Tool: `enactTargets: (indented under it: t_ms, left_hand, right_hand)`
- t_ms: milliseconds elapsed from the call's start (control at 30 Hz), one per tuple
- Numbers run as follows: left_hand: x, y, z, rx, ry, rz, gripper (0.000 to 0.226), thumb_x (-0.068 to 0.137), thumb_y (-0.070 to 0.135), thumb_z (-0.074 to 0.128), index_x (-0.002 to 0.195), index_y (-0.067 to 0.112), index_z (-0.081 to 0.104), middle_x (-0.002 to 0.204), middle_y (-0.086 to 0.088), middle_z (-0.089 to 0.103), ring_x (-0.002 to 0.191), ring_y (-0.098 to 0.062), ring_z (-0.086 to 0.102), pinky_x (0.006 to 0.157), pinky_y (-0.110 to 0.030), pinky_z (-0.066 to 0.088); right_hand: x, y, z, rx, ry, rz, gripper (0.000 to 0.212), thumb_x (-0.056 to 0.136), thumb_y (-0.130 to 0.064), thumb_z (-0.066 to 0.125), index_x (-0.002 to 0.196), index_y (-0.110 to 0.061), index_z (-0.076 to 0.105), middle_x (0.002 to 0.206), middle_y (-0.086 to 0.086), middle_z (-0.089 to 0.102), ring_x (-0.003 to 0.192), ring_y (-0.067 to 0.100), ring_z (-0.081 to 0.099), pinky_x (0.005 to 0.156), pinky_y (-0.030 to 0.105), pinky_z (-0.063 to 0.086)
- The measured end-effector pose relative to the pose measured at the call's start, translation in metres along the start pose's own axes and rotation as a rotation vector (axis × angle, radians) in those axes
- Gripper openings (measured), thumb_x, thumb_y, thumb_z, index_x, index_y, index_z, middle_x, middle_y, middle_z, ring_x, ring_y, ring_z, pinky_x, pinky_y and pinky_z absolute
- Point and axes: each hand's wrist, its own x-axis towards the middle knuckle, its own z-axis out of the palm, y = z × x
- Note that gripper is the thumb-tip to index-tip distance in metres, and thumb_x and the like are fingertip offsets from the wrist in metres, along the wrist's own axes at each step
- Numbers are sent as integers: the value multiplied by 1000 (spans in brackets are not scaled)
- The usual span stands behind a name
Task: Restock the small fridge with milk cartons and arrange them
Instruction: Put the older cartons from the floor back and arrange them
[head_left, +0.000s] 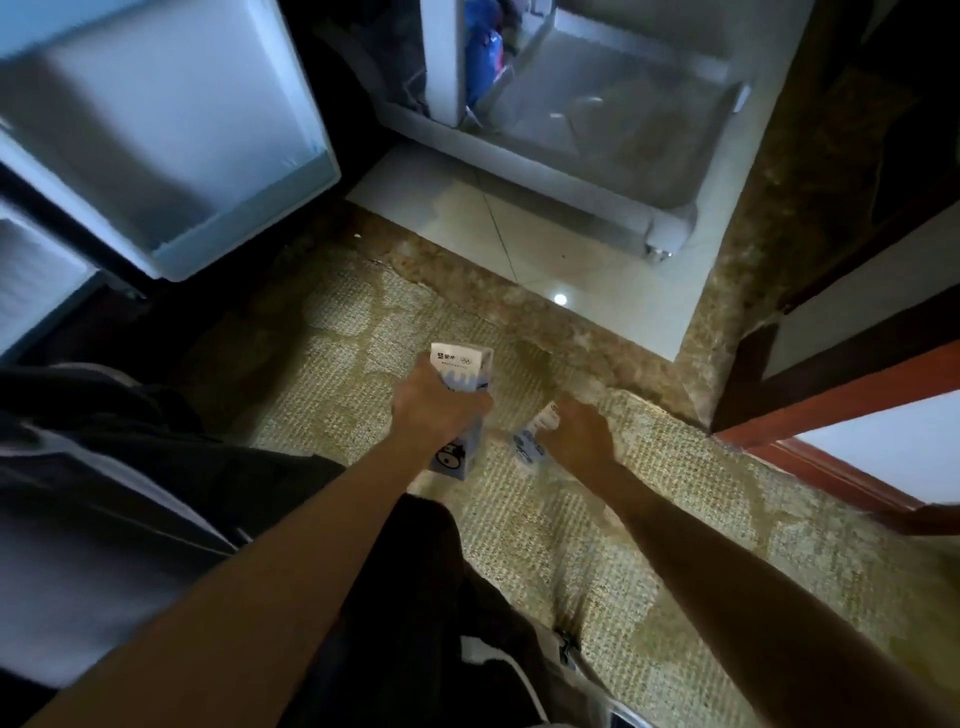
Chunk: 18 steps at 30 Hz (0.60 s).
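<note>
My left hand (434, 410) is wrapped around a white and blue milk carton (462, 364) held upright above the beige rug. Just to its right, my right hand (579, 431) closes over a second, smaller-looking milk carton (527, 441) that tilts low by the rug; most of it is hidden under my fingers. The small fridge (571, 140) stands open at the top of the view, its lower shelf bare and blurred. Its door (171, 135) swings out at the upper left.
Blue packages (483, 57) sit in the fridge's left part. A beige patterned rug (597, 545) covers the floor under my hands, with pale tiles (519, 249) in front of the fridge. A red-brown wooden frame (831, 395) runs along the right. My dark-trousered legs are below.
</note>
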Motion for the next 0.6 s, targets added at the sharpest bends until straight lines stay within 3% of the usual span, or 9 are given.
enactTargets:
  t_ms: [133,233,433,600]
  left_hand:
    - [19,20,-63,-60,195,16,60,73,19,75,123,9,44,95,-2,57,92,-20,57,54,-17,42]
    - [27,31,-117,-87,350,72,68,74,23,74,132,11,41,115,-7,57,108,-21,56,68,-23,45]
    - [34,36,-229,-146,547,72,67,69,16,75,128,9,43,113,-10,56,107,-26,57,81,-32,52]
    - [29,11,-307,-182,699,62,61,69,13,75,123,8,48,108,-7,59,94,-21,56,76,-27,49]
  right_hand:
    - [20,-75,-19,93,38,-195,26,81,-23,69,100,-8,59,99,12,67,91,28,64,73,33,49]
    - [26,-143,-28,97,63,-346,19,81,-24,69,90,-14,57,82,4,60,76,20,59,64,28,45]
    - [15,-272,-34,61,133,-558,20,79,-24,66,89,-10,55,84,6,59,78,22,53,63,25,35]
    - [-5,-354,-22,21,53,-736,20,82,-27,63,92,-12,54,92,8,62,92,28,59,66,27,35]
